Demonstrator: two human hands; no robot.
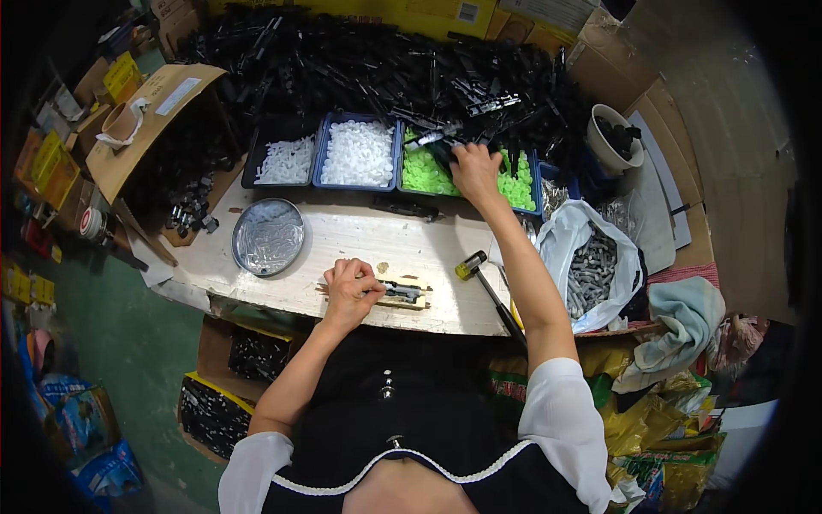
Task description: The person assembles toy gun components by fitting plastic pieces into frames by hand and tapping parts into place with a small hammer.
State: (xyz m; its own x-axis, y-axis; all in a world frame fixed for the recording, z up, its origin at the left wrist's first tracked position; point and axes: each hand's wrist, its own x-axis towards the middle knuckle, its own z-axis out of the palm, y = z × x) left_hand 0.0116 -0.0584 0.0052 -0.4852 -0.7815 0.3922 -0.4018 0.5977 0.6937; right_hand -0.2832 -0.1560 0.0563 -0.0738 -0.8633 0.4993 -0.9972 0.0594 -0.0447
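Observation:
My left hand (349, 291) is closed in a pinch over the left end of a small wooden block (421, 295) at the table's front. A dark, elongated part with grey metal (399, 291) lies on that block; what the fingertips hold is hidden. Farther off, my right hand (476, 171) is bent over the bin of bright green plastic pieces (428, 176). Its fingers curl down on a black part (443, 154) at the edge of the heap; their tips are hidden.
Bins of white rings (355, 154) and white pieces (285, 161) stand left of the green one. Behind them rises a heap of black parts (342, 64). A round tin (268, 237), a hammer (488, 287) and a white bag of grey parts (591, 274) surround the workspace.

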